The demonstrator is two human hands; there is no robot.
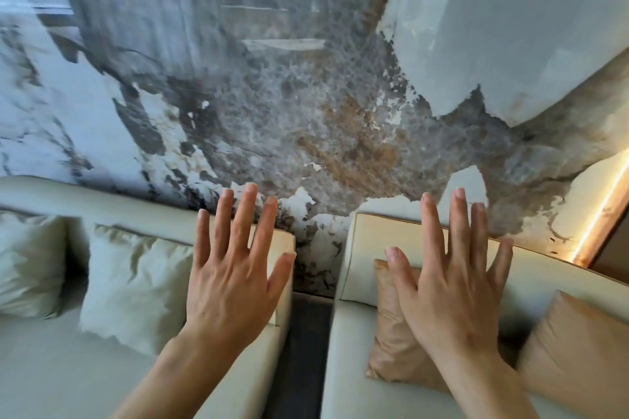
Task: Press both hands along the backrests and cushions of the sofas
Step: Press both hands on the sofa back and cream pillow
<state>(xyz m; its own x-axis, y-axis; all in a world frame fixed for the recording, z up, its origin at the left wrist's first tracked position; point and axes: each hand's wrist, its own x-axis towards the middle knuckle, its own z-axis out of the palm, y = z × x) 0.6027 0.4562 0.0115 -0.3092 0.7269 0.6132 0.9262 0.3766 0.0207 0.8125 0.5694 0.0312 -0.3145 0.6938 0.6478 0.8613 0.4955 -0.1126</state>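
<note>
Marbled wall (306, 95) at 12 o'clock | left sofa (51, 367) at 8, right sofa (354, 367) at 4, dark floor gap (303, 350) between their edges | left hand (235, 282) fingers spread wide, empty, over backrest end | right hand (452, 289) fingers spread, empty, over tan cushion (391, 350).

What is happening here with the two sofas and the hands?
A person holds both hands out flat, fingers spread, over two cream sofas that stand apart before a marble wall. The left hand is over the end of the left sofa, beside a white cushion. The right hand is over the right sofa, in front of a tan cushion. Whether they press yet is unclear.
</note>
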